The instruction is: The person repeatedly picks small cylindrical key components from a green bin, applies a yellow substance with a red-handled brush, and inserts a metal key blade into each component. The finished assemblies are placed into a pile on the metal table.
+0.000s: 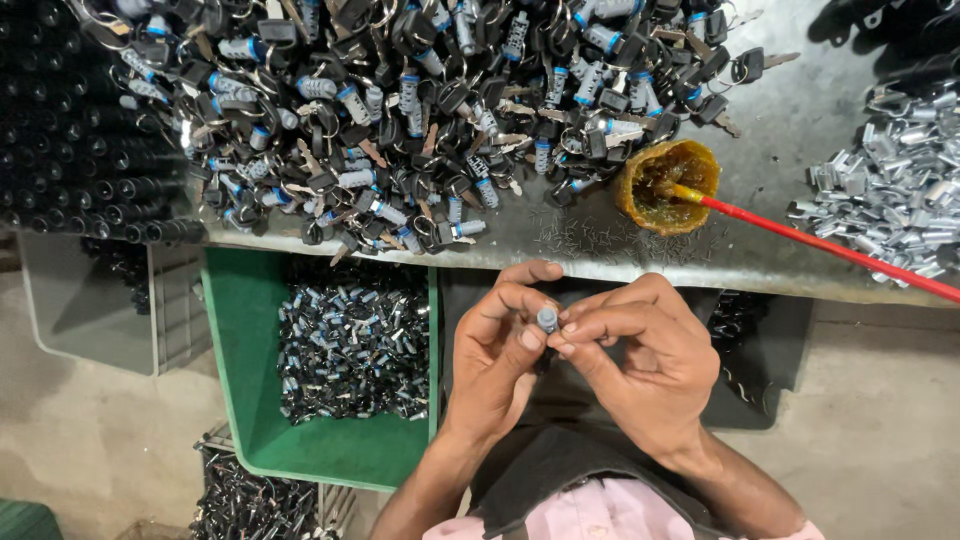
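your bench (800,130) fills the top of the view, a grey metal top whose near edge runs above your hands. the biggest load on it is the heap of keys (420,110), black heads tangled with small blue-and-silver cylinders, spread from the left end past the middle and cut off by the top edge. at the far left a stack of black tubes (70,130) lies end-on, too dark to count. at the right end sits a pile of silver clips (890,190), running out of view on the right.

below the bench's near edge, to your left, the green bin (235,370) holds a bed of small silver and dark parts (355,340) heaped in its far right corner. a second crate of parts (250,500) shows under the bin's near edge, mostly hidden by it.

near the bench's near edge, right of the middle, the amber cup (668,185) holds yellowish grease, and the red stick (830,248) rests with its tip in it, its other end running off to the right.

your left hand (495,360) and right hand (645,365) meet just below the bench edge. both pinch the same small cylinder (547,319), grey with a blue tint, upright between the fingertips. only its top shows; your fingers hide the rest, so its lower part cannot be made out.
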